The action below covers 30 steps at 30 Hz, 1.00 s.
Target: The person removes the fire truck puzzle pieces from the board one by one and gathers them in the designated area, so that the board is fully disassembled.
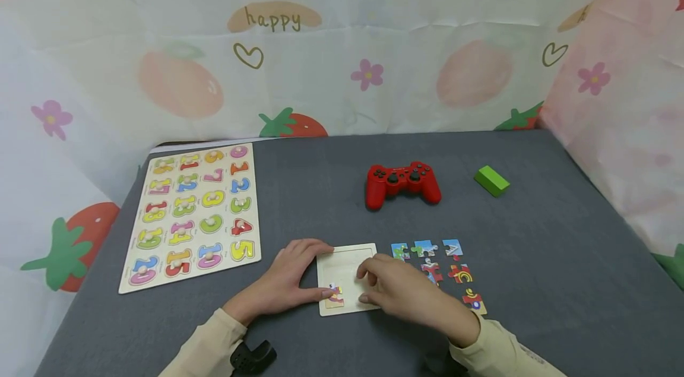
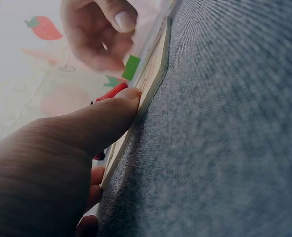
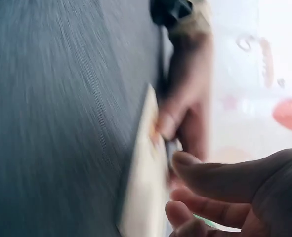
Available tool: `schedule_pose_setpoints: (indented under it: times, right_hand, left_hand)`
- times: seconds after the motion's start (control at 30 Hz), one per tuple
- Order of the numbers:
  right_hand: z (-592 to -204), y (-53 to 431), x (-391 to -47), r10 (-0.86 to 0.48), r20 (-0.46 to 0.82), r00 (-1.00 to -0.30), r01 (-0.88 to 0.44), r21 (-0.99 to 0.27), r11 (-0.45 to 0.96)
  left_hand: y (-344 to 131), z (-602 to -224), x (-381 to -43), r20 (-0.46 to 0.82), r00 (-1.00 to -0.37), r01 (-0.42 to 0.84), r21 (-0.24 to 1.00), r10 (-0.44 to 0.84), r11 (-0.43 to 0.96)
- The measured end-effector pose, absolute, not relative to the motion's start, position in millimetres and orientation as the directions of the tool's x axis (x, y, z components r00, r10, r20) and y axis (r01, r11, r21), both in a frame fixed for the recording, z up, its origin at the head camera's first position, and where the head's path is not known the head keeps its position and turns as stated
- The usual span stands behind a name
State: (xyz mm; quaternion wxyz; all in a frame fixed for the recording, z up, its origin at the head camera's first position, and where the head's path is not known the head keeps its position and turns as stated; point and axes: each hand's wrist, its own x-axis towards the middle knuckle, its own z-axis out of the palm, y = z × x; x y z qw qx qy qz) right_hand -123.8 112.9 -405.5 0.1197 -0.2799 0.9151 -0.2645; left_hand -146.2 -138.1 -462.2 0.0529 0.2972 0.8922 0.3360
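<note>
A small wooden puzzle board (image 1: 350, 270) with a raised frame lies on the table. One jigsaw piece (image 1: 335, 301) sits in its lower left corner. My left hand (image 1: 280, 279) grips the board's left side, thumb on that piece and fingers at the upper left corner. In the left wrist view, the thumb (image 2: 128, 98) presses the board's edge. Over the board's right side hovers my right hand (image 1: 401, 291), fingers loosely bent. The right wrist view shows a gap between its thumb (image 3: 200, 170) and fingers, holding nothing. Several loose jigsaw pieces (image 1: 461, 273) lie right of the board, some partly hidden by this hand.
A large number puzzle board (image 1: 198, 216) with knobbed pieces lies at the left. Farther back are a red game controller (image 1: 402, 184) and a green block (image 1: 491, 181). Behind the grey table (image 1: 561, 234) hangs a strawberry-patterned cloth (image 1: 342, 38).
</note>
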Motion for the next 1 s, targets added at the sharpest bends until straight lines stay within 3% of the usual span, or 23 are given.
schedule_pose_setpoints:
  times: [0.13,0.43,0.63,1.0]
  right_hand:
    - [-416,94,-120,-0.616,-0.056,-0.786,-0.484,-0.565,0.669]
    - [-428,81,-118,-0.605,0.052,-0.795,-0.508,-0.602,0.616]
    - [-430,78,-120,-0.550,0.041,-0.834,-0.430,-0.673,0.602]
    - [-419,88,-127,-0.480,-0.062,-0.875,-0.264,-0.769,0.582]
  left_hand:
    - [-137,-463,-146,0.126,-0.809,0.514,0.628,0.575,0.585]
    - [-141,-464,-145,0.112,-0.788,0.539,0.601,0.605,0.591]
    - [-144,-460,-145,0.050,-0.762,0.560,0.551,0.645,0.619]
    - [-143,-459,-144,0.035,-0.774,0.538,0.565,0.633,0.626]
